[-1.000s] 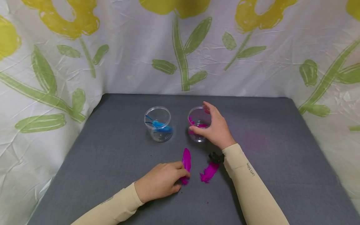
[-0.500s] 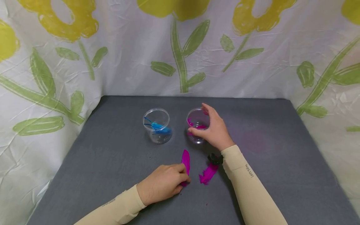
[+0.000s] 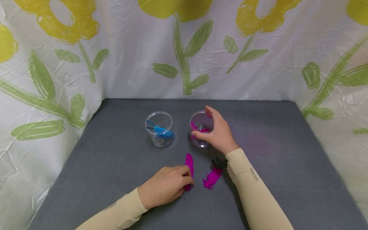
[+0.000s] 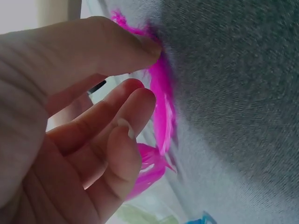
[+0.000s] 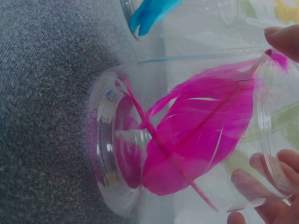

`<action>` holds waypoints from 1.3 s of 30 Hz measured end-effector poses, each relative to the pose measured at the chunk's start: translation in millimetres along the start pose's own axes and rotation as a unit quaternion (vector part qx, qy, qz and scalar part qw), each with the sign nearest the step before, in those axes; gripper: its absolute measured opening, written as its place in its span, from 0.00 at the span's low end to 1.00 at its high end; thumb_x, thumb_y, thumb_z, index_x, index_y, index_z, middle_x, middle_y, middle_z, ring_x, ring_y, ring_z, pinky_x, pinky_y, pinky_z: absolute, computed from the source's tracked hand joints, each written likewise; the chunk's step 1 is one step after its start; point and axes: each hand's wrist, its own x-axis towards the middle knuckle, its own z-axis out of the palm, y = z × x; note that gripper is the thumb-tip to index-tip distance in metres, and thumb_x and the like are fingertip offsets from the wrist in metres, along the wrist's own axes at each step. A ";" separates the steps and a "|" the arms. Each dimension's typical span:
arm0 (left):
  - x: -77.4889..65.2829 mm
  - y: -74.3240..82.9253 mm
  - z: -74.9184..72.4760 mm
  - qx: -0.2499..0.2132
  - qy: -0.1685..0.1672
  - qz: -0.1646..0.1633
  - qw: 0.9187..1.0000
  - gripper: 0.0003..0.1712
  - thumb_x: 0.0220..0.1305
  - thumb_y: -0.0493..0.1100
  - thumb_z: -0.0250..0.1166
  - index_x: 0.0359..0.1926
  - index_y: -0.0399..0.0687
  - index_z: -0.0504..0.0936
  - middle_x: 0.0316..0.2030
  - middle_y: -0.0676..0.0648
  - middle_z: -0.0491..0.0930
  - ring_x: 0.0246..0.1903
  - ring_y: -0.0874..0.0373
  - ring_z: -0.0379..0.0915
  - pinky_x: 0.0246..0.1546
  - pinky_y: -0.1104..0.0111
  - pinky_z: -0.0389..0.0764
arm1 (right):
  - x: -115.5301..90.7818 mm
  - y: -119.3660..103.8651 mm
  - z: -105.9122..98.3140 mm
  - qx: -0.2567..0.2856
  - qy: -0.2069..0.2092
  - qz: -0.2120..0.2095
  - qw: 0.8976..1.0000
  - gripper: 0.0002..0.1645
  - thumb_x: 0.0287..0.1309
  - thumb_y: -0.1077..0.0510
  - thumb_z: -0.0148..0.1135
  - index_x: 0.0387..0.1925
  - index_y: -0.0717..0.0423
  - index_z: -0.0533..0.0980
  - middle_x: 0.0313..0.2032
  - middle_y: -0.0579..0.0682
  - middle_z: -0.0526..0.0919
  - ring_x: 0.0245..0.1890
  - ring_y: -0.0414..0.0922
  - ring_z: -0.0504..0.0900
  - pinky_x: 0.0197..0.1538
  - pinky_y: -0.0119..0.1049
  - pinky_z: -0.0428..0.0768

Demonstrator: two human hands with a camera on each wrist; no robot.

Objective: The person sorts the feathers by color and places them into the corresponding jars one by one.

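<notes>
Left hand (image 3: 165, 187) pinches a pink feather (image 3: 188, 166) flat on the mat; right hand (image 3: 219, 132) grips the pink-feather cup (image 3: 201, 127). Lift by the quill, gently.

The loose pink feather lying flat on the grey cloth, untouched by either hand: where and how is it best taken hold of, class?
Probably by the near, lower end of the pink feather, pinched lightly from above. It lies flat on the grey cloth, so no grip gets beneath it, and its far end runs under the right sleeve.
</notes>
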 end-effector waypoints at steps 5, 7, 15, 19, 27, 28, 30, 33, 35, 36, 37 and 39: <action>0.9 0.5 3.0 0.017 0.016 0.018 1.000 0.10 0.66 0.39 0.75 0.42 0.63 0.94 0.38 0.57 0.82 0.36 0.65 0.79 0.36 0.72 0.83 | 0.2 0.5 0.3 -0.002 0.001 -0.001 1.000 0.68 0.47 0.30 0.84 0.83 0.42 0.60 0.75 0.46 0.73 0.75 0.49 0.74 0.75 0.60 0.75; 1.1 0.6 4.0 0.023 0.018 0.022 0.999 0.09 0.67 0.40 0.76 0.40 0.65 0.94 0.38 0.57 0.81 0.36 0.65 0.78 0.35 0.72 0.83 | 0.5 0.6 0.4 -0.001 0.000 -0.001 1.000 0.68 0.47 0.29 0.84 0.83 0.42 0.60 0.75 0.46 0.73 0.75 0.49 0.74 0.75 0.60 0.75; 2.6 0.0 3.9 0.041 0.009 0.031 0.999 0.09 0.68 0.44 0.76 0.36 0.68 0.94 0.35 0.57 0.79 0.34 0.64 0.73 0.33 0.70 0.81 | 0.7 0.1 0.3 -0.002 -0.001 0.001 1.000 0.68 0.47 0.30 0.84 0.83 0.41 0.60 0.75 0.46 0.73 0.75 0.48 0.74 0.75 0.59 0.75; 2.4 -0.3 4.1 0.043 0.015 0.036 0.998 0.09 0.67 0.43 0.76 0.34 0.68 0.93 0.34 0.57 0.79 0.33 0.64 0.73 0.33 0.71 0.81 | 1.2 -0.6 -0.1 0.000 -0.002 -0.001 1.000 0.68 0.47 0.30 0.84 0.83 0.42 0.60 0.76 0.46 0.73 0.75 0.48 0.73 0.75 0.59 0.75; 2.1 -1.0 4.1 0.031 0.028 0.045 0.998 0.08 0.66 0.43 0.77 0.34 0.67 0.93 0.34 0.58 0.78 0.34 0.65 0.74 0.35 0.71 0.82 | 1.1 0.9 -0.1 -0.002 -0.001 0.002 1.000 0.68 0.47 0.29 0.84 0.83 0.40 0.60 0.76 0.46 0.72 0.75 0.48 0.73 0.76 0.58 0.75; 2.0 -1.2 3.5 0.025 0.027 0.044 0.998 0.07 0.67 0.44 0.77 0.34 0.67 0.94 0.34 0.58 0.79 0.34 0.65 0.74 0.36 0.71 0.82 | 1.0 1.0 0.0 -0.002 0.000 0.002 1.000 0.68 0.47 0.29 0.84 0.83 0.40 0.60 0.76 0.46 0.73 0.75 0.48 0.73 0.76 0.58 0.75; 2.0 -1.6 2.3 0.012 0.025 0.044 0.999 0.06 0.68 0.45 0.77 0.35 0.66 0.93 0.35 0.58 0.79 0.35 0.65 0.75 0.38 0.70 0.83 | 1.1 1.3 0.5 -0.002 0.001 0.001 1.000 0.68 0.47 0.29 0.84 0.83 0.41 0.60 0.76 0.46 0.73 0.75 0.48 0.73 0.76 0.58 0.75; 1.8 -2.2 0.3 -0.008 0.030 0.046 0.998 0.05 0.67 0.45 0.77 0.35 0.65 0.93 0.36 0.59 0.80 0.36 0.65 0.76 0.39 0.71 0.84 | 1.1 1.0 0.9 -0.001 0.002 -0.001 1.000 0.68 0.47 0.30 0.85 0.83 0.42 0.60 0.75 0.46 0.73 0.75 0.48 0.74 0.76 0.58 0.75; 2.3 -2.4 -0.4 -0.020 0.037 0.048 0.998 0.06 0.67 0.44 0.77 0.36 0.65 0.93 0.36 0.60 0.80 0.36 0.66 0.77 0.39 0.71 0.84 | 1.0 0.8 0.8 -0.001 0.002 -0.001 1.000 0.68 0.46 0.30 0.85 0.83 0.43 0.60 0.75 0.46 0.73 0.74 0.48 0.74 0.76 0.58 0.75; 2.6 -2.6 -0.8 -0.025 0.042 0.048 0.998 0.06 0.66 0.44 0.78 0.36 0.64 0.93 0.36 0.60 0.81 0.36 0.66 0.78 0.39 0.71 0.84 | 0.9 0.7 0.8 -0.001 0.002 -0.001 1.000 0.68 0.46 0.30 0.85 0.83 0.43 0.60 0.75 0.46 0.73 0.74 0.48 0.74 0.75 0.58 0.75; 2.9 -2.8 -1.2 -0.030 0.047 0.048 0.997 0.06 0.66 0.43 0.77 0.36 0.64 0.93 0.36 0.61 0.81 0.36 0.67 0.78 0.39 0.72 0.84 | 0.9 0.6 0.7 -0.001 0.002 -0.001 1.000 0.68 0.46 0.30 0.85 0.83 0.42 0.60 0.75 0.46 0.73 0.74 0.48 0.74 0.75 0.58 0.75; 3.9 -3.4 -2.1 -0.038 0.057 0.046 0.997 0.07 0.65 0.42 0.77 0.37 0.64 0.93 0.37 0.62 0.82 0.36 0.67 0.80 0.40 0.72 0.84 | 0.9 0.4 0.7 0.000 0.002 0.000 1.000 0.68 0.46 0.30 0.85 0.83 0.42 0.60 0.75 0.46 0.73 0.74 0.48 0.74 0.75 0.59 0.75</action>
